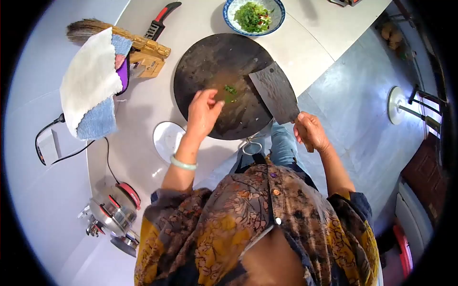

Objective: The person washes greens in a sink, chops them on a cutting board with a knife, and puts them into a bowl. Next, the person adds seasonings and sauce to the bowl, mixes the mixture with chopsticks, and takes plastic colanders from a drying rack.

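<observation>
My right hand is wrapped round the wooden handle of a cleaver. Its broad dark blade lies over the right part of a round, dark chopping board. Over the board's lower left hovers my left hand, fingers loosely bent and apart with nothing visible in them. Just beyond its fingertips a small heap of chopped greens rests on the board, with a few bits scattered below. Past the board's far edge stands a blue-rimmed bowl with chopped greens and some red pieces inside.
A white plate sits left of the board. Farther left are cloths, a brush and a red-black knife sharpener. A metal kettle with a cord stands near the wall. The counter edge runs along the right.
</observation>
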